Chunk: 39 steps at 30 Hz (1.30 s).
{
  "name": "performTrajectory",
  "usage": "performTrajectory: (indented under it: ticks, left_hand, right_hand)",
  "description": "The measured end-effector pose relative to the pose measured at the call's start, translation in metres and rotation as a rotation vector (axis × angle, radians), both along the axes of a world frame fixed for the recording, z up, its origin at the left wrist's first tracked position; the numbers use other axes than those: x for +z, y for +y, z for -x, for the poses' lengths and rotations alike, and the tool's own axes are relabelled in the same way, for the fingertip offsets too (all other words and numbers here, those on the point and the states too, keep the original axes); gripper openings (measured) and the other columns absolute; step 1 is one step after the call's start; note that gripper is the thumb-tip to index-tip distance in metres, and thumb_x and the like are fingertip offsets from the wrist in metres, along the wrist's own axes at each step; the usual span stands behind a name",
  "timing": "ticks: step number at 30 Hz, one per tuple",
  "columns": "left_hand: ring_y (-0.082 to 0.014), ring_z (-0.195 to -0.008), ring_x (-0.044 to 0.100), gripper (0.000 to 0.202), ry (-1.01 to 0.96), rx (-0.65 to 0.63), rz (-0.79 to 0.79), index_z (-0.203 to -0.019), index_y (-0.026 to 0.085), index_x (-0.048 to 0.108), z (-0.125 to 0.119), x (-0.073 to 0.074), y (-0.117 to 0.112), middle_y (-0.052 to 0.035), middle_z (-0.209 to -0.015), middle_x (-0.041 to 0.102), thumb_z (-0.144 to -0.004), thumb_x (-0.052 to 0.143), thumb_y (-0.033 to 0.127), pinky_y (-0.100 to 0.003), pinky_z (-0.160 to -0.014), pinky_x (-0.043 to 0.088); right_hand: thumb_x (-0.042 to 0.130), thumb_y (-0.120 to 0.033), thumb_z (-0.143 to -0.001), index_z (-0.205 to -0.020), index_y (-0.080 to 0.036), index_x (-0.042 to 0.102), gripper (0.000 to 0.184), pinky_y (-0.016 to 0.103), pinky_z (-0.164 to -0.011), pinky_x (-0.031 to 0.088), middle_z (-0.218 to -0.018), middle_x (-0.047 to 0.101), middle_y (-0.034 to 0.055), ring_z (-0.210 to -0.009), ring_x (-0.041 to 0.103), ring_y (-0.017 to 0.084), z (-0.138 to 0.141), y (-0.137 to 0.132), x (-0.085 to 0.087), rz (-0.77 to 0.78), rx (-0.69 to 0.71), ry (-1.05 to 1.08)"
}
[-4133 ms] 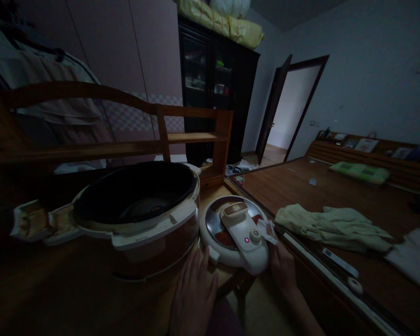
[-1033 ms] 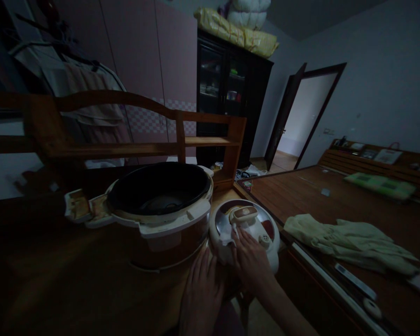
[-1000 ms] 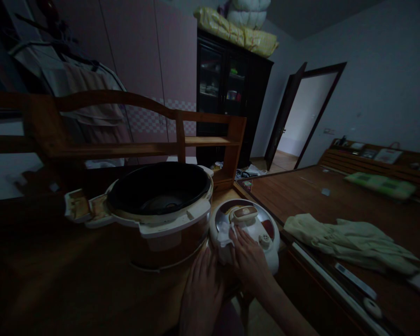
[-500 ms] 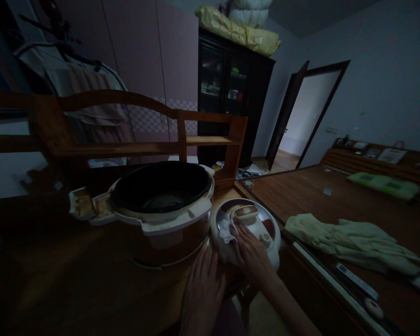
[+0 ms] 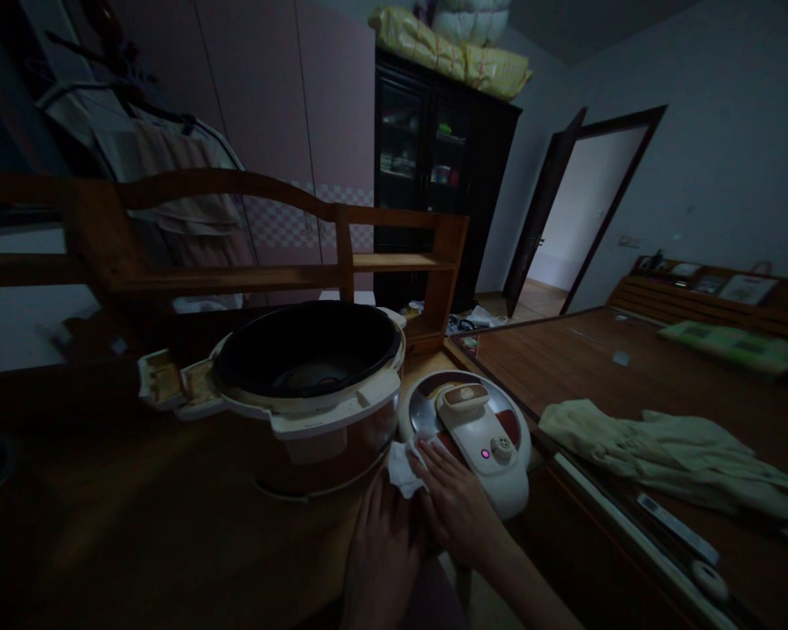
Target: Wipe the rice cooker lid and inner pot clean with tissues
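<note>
A pressure cooker lid (image 5: 460, 429), pale with a shiny metal top and a brown-topped handle, lies on the wooden table. My right hand (image 5: 456, 494) presses a crumpled white tissue (image 5: 404, 468) at the lid's near left edge. Low beside that same edge is my left hand (image 5: 382, 542), its fingers stretched forward close to the tissue; whether they touch the lid is hidden. To the left stands the lidless pressure cooker (image 5: 341, 420), its dark inner pot (image 5: 315, 350) showing and stained brown patches on its side handle.
A wooden rack (image 5: 236, 280) rises behind the cooker. On the right, a wide wooden bed board (image 5: 565, 350) holds a pale green garment (image 5: 643, 446), a thin white remote-like object (image 5: 679, 528) and a green pillow-like bundle (image 5: 732, 347).
My right hand has slid the tissue from beside the lid's handle toward me and left, to the rim. A pink spot on the lid now shows. My left hand has hardly moved.
</note>
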<state>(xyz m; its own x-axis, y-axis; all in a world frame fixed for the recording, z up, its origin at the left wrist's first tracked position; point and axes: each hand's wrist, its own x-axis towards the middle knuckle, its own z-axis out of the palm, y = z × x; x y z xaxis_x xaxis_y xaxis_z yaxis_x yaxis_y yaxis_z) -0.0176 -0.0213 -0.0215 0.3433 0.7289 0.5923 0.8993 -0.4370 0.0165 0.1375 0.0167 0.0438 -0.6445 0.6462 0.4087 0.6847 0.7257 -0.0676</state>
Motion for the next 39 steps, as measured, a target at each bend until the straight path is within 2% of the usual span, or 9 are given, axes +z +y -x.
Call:
performTrajectory:
  ticks: [6, 12, 16, 19, 24, 30, 34, 36, 39]
  left_hand:
    - [-0.0242, -0.14, 0.036, 0.068, -0.215, 0.092, 0.137, -0.15, 0.012, 0.028, 0.001, -0.006, 0.003, -0.0153, -0.152, 0.039, -0.09, 0.052, 0.033, -0.041, -0.11, 0.041]
    - [-0.0255, -0.143, 0.031, 0.071, -0.192, 0.066, 0.19, -0.152, 0.02, 0.026, 0.001, -0.004, 0.002, -0.0101, -0.156, 0.033, -0.087, 0.053, 0.025, -0.044, -0.112, 0.038]
    - [-0.0254, -0.143, 0.032, 0.073, -0.147, 0.076, 0.162, -0.153, 0.019, 0.024, -0.001, 0.003, 0.001, -0.0101, -0.156, 0.035, -0.085, 0.05, 0.014, -0.044, -0.113, 0.037]
    - [-0.0261, -0.141, 0.034, 0.067, -0.13, 0.085, 0.13, -0.152, 0.019, 0.026, -0.002, 0.004, 0.002, -0.0114, -0.154, 0.037, -0.089, 0.05, 0.02, -0.044, -0.111, 0.039]
    - [-0.0247, -0.141, 0.035, 0.062, -0.147, 0.109, 0.121, -0.152, 0.021, 0.026, -0.003, 0.003, 0.002, -0.0095, -0.153, 0.04, -0.095, 0.047, 0.03, -0.043, -0.111, 0.039]
    - [-0.0244, -0.141, 0.035, 0.063, -0.156, 0.109, 0.137, -0.153, 0.022, 0.023, -0.003, 0.006, 0.001, -0.0083, -0.155, 0.037, -0.096, 0.046, 0.031, -0.042, -0.111, 0.04]
    - [-0.0237, -0.14, 0.036, 0.063, -0.158, 0.099, 0.127, -0.154, 0.022, 0.023, -0.003, 0.007, 0.0, -0.0072, -0.153, 0.04, -0.096, 0.046, 0.03, -0.042, -0.112, 0.038]
    - [-0.0235, -0.14, 0.037, 0.063, -0.162, 0.1, 0.13, -0.154, 0.022, 0.023, -0.003, 0.007, 0.0, -0.0073, -0.152, 0.041, -0.096, 0.046, 0.031, -0.041, -0.112, 0.038]
    - [-0.0235, -0.141, 0.035, 0.063, -0.16, 0.099, 0.13, -0.154, 0.022, 0.023, -0.003, 0.006, 0.001, -0.0073, -0.154, 0.038, -0.096, 0.046, 0.032, -0.042, -0.113, 0.038]
  right_hand:
    - [0.045, -0.009, -0.083, -0.149, -0.011, 0.034, 0.066, 0.051, -0.118, 0.031, -0.154, 0.036, 0.0125, -0.146, 0.024, 0.025, -0.023, -0.013, -0.012, 0.001, 0.072, -0.043]
    - [0.045, -0.012, -0.082, -0.144, -0.012, 0.043, 0.062, 0.049, -0.115, 0.036, -0.151, 0.04, 0.0117, -0.144, 0.029, 0.026, -0.042, -0.022, -0.022, -0.068, 0.119, -0.007]
    - [0.046, -0.013, -0.083, -0.139, -0.011, 0.049, 0.056, 0.048, -0.115, 0.037, -0.151, 0.041, 0.0127, -0.143, 0.03, 0.026, -0.054, -0.03, -0.026, -0.063, 0.134, -0.056]
    - [0.046, -0.014, -0.085, -0.14, -0.011, 0.048, 0.055, 0.047, -0.113, 0.039, -0.149, 0.043, 0.0126, -0.142, 0.033, 0.025, -0.063, -0.036, -0.034, -0.071, 0.142, -0.07]
    - [0.045, -0.013, -0.084, -0.149, -0.013, 0.036, 0.066, 0.044, -0.111, 0.043, -0.148, 0.044, 0.0102, -0.14, 0.036, 0.025, -0.079, -0.048, -0.05, -0.076, 0.118, -0.055]
    - [0.05, -0.017, -0.085, -0.15, -0.019, 0.034, 0.067, 0.045, -0.107, 0.047, -0.147, 0.046, 0.0083, -0.137, 0.042, 0.028, -0.109, -0.072, -0.074, -0.07, 0.003, -0.051]
    - [0.049, -0.016, -0.085, -0.149, -0.023, 0.038, 0.065, 0.051, -0.1, 0.052, -0.143, 0.052, 0.0087, -0.132, 0.048, 0.031, -0.146, -0.09, -0.098, -0.136, -0.127, 0.127]
    - [0.045, -0.019, -0.09, -0.145, -0.029, 0.044, 0.056, 0.057, -0.101, 0.049, -0.141, 0.054, 0.006, -0.131, 0.049, 0.032, -0.164, -0.097, -0.103, -0.168, -0.315, 0.242]
    - [0.039, -0.029, -0.098, -0.141, -0.031, 0.05, 0.044, 0.058, -0.108, 0.04, -0.142, 0.053, 0.005, -0.132, 0.048, 0.033, -0.174, -0.101, -0.094, -0.168, -0.703, 0.494]
